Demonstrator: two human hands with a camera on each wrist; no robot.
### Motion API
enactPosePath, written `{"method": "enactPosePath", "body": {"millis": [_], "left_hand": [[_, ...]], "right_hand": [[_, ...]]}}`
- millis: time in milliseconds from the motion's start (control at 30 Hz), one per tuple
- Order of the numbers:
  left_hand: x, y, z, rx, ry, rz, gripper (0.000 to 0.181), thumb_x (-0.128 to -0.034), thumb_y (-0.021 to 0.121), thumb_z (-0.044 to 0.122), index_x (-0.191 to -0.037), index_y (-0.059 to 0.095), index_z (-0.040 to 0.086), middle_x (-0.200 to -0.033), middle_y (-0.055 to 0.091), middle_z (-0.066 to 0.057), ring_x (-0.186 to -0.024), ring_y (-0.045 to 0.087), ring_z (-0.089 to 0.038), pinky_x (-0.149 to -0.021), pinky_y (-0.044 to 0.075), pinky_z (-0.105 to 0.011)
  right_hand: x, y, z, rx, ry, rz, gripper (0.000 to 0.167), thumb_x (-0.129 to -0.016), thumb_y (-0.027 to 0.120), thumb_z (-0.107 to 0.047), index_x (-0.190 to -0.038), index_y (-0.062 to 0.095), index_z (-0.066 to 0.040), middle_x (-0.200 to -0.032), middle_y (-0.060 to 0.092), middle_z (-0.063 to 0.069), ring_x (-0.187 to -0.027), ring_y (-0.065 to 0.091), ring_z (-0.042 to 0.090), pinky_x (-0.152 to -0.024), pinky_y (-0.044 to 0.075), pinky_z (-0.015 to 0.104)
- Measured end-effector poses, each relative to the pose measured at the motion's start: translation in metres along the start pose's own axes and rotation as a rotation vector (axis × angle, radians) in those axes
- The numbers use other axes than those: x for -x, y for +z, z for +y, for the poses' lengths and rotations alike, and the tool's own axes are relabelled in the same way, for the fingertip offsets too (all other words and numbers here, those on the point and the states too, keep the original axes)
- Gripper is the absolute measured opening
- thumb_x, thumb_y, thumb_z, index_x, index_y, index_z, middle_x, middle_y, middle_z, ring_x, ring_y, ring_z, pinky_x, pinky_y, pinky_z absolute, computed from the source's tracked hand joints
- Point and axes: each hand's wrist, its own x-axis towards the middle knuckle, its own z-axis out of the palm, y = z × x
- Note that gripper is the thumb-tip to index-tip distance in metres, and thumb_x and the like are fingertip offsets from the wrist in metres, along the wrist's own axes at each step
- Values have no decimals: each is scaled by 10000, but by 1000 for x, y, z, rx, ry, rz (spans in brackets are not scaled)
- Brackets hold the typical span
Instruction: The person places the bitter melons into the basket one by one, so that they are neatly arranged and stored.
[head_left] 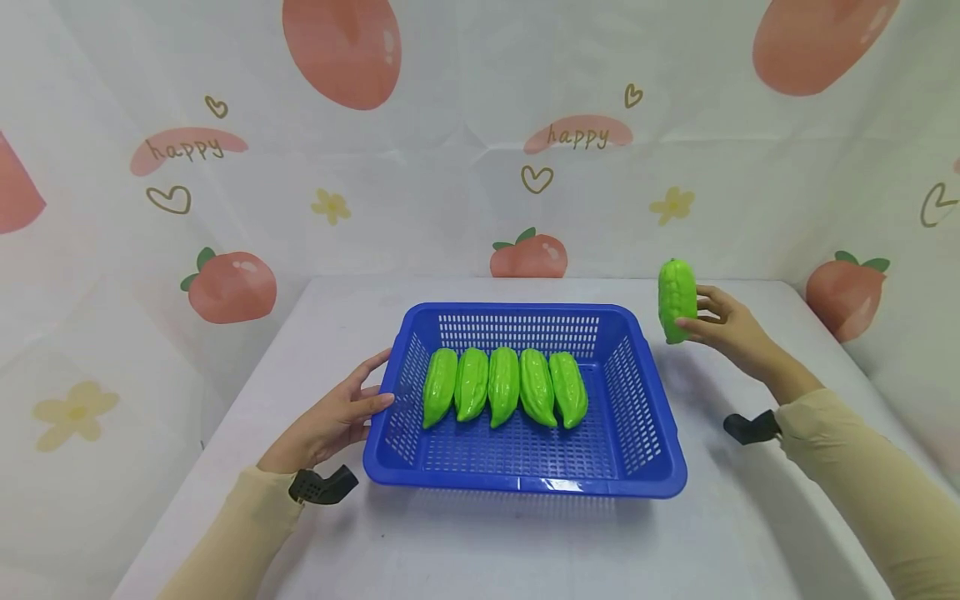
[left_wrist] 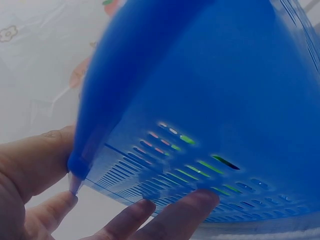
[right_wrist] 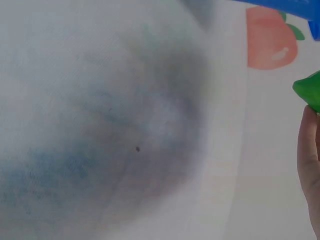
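Note:
A blue plastic basket (head_left: 525, 483) stands mid-table, with several bright green bitter melons (head_left: 504, 385) side by side in a row inside it. My left hand (head_left: 333, 421) holds the basket by its left side, thumb at the rim; in the left wrist view the fingertips (left_wrist: 204, 200) touch its slotted outer wall (left_wrist: 215, 90). Beyond the basket's right side, my right hand (head_left: 727, 329) grips another bitter melon (head_left: 677, 296) upright, raised above the table. Only the pointed tip of that melon (right_wrist: 307, 90) shows at the right wrist view's edge.
White cloth covers the table (head_left: 487, 550). Behind it hangs a white backdrop (head_left: 450, 192) printed with peaches, hearts and flowers. Inside the basket, bare floor (head_left: 603, 417) shows right of the melons. A dark wrist camera (head_left: 324, 485) sits on the left sleeve.

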Motion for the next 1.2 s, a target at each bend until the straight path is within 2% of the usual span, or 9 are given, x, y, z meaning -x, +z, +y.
{"method": "enactPosePath", "body": {"millis": [233, 433, 600, 667, 733, 900, 1000, 1100, 1200], "left_hand": [[0, 0, 0, -1, 2, 2, 798, -967, 597, 236, -1552, 66, 346, -1419, 448, -262, -1053, 667, -287, -884, 558, -441], [-1, 0, -1, 5, 0, 2, 793, -969, 593, 230, -1551, 68, 351, -1432, 436, -260, -1076, 656, -294, -896, 549, -462], [-1, 0, -2, 16, 1, -5, 794, -969, 594, 219, -1549, 69, 356, -1436, 436, -260, -1090, 649, -306, -902, 543, -481], [-1, 0, -2, 15, 1, -4, 796, -969, 595, 218, -1549, 68, 355, -1435, 436, -261, -1086, 650, -306, -900, 544, -483], [-1, 0, -1, 13, 0, -1, 796, -968, 596, 220, -1549, 68, 355, -1436, 434, -262, -1083, 651, -304, -899, 545, -484], [1, 0, 0, 1, -2, 6, 794, -968, 596, 237, -1550, 69, 352, -1441, 423, -265, -1082, 652, -297, -901, 547, -469], [1, 0, -1, 3, -2, 5, 795, -968, 597, 240, -1551, 68, 348, -1442, 419, -266, -1081, 653, -297, -902, 548, -458], [1, 0, -1, 11, -2, 3, 792, -967, 598, 237, -1549, 74, 354, -1436, 427, -257, -1082, 654, -298, -903, 547, -454], [1, 0, -1, 14, -4, 5, 784, -966, 600, 235, -1544, 87, 367, -1426, 443, -247, -1076, 658, -297, -900, 549, -451]], "right_hand": [[4, 4, -7, -142, -23, -42, 408, -949, 557, -2, -1266, 468, -244, -1198, 496, -46, -1026, 601, -10, -804, 543, 154], [7, 6, -9, -123, -30, -37, 462, -952, 552, -5, -1319, 397, -239, -1241, 469, -59, -1058, 577, -6, -819, 538, 155], [8, 6, -10, -124, -59, -31, 673, -933, 563, 33, -1422, 231, -289, -1237, 461, -73, -1042, 591, -15, -818, 532, 145], [8, 5, -11, -183, -80, -37, 797, -913, 565, 76, -1473, 145, -305, -1235, 448, -31, -1023, 621, 9, -810, 545, 166], [8, 4, -13, -231, -94, -46, 906, -897, 562, 108, -1507, 57, -331, -1308, 390, 119, -1003, 646, 34, -800, 559, 192], [10, 3, -15, -263, -97, -75, 1034, -884, 554, 133, -1519, -58, -406, -1413, 43, 391, -990, 661, 61, -768, 583, 251], [11, 3, -15, -266, -99, -96, 1017, -886, 544, 139, -1524, -18, -418, -1407, 119, 335, -995, 659, 66, -757, 588, 272], [13, 2, -15, -278, -100, -116, 968, -892, 535, 140, -1527, 59, -415, -1355, 286, 160, -994, 662, 79, -755, 590, 284], [14, 2, -14, -291, -99, -128, 930, -895, 526, 144, -1521, 103, -399, -1281, 361, 23, -990, 665, 90, -753, 592, 291]]}}
